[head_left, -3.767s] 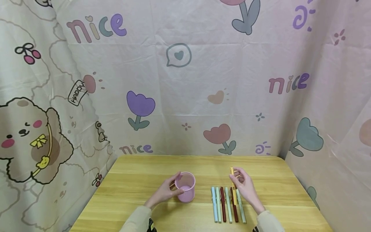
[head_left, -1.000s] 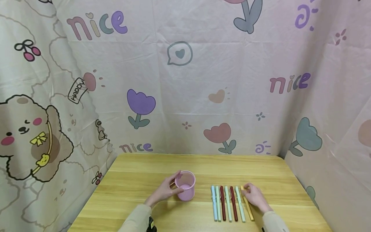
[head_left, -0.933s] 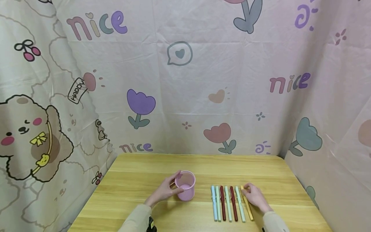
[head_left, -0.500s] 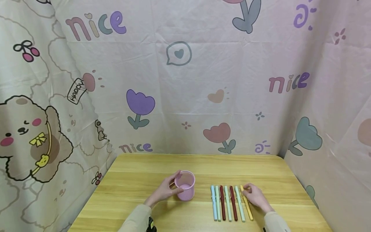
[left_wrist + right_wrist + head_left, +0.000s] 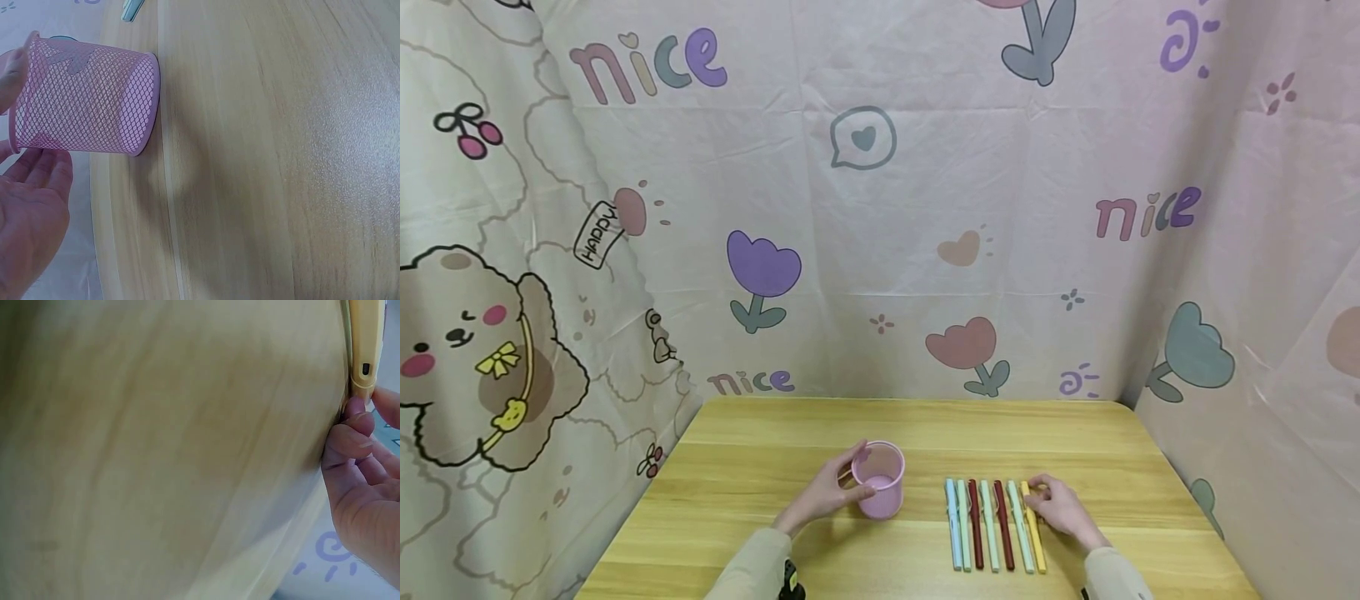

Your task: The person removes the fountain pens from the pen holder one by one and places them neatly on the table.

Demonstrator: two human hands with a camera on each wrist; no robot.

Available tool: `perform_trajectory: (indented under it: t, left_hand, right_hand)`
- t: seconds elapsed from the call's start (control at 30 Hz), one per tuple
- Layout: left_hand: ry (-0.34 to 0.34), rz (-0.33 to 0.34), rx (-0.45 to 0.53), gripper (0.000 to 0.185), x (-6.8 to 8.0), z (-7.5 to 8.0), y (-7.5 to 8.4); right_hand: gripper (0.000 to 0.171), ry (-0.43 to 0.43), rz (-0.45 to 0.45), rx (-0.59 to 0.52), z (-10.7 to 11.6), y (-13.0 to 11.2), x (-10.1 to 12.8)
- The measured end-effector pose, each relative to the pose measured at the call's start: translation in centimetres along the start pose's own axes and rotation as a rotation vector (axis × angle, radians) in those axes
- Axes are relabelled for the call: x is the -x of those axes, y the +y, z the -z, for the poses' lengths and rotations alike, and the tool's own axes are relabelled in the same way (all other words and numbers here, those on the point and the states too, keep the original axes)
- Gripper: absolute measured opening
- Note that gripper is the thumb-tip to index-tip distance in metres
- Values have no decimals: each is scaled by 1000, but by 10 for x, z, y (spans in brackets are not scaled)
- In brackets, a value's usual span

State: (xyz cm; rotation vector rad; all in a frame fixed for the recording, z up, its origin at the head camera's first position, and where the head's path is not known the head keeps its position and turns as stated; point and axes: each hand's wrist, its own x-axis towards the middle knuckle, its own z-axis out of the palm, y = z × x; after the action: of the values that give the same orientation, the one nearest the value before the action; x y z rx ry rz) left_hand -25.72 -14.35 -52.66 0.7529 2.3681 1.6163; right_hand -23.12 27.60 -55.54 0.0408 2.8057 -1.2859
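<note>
A pink mesh pen holder (image 5: pixel 883 504) stands upright left of the pens, with nothing inside. My left hand (image 5: pixel 822 497) holds it from the left, thumb at the front and fingers round the back of the rim; the left wrist view shows the mesh wall (image 5: pixel 81 97) between thumb and fingers. At the right end of a row of pens, my right hand (image 5: pixel 1062 510) pinches the upper end of a yellow pen (image 5: pixel 1037 542), which lies close beside a light green pen (image 5: pixel 1021 533). In the right wrist view, fingertips and thumb meet at the end of the yellow pen (image 5: pixel 366 337).
Left of these lie several more pens side by side: a light blue pen (image 5: pixel 953 529), a dark red pen (image 5: pixel 976 533) and others in light green and dark red. The wooden table (image 5: pixel 760 433) ends at a printed curtain (image 5: pixel 850 250) behind and on both sides.
Earlier the yellow pen was held up over the row; then it came down at the right end. Since half a second ago its lower end has swung left, alongside the green pen. Left hand unmoved.
</note>
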Motion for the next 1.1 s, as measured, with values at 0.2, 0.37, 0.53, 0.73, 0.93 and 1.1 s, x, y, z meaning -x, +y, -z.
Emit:
perform_trajectory:
  t: [0.2,0.37,0.53,0.73,0.93,1.1]
  left_hand:
    - [-1,2,0,88,1,0,-1]
    - [0,7,2,89,1,1,-2]
    - [0,9,-4,89,1,1,-2]
    - [4,-8,-36,90,1,0,-3]
    - [9,12,-17,91,0,-1,-5]
    - [8,5,-25,91,2,-1,-2]
  right_hand:
    - [37,-7,-8,-5,-1,0,0]
    - [38,-11,-7,-17,-2,1,0]
    - [36,-2,-6,-9,-2,1,-1]
    - [36,13,5,8,-2,1,0]
    - [39,27,7,8,-2,-1,2]
    - [38,48,13,5,-3,-3,3]
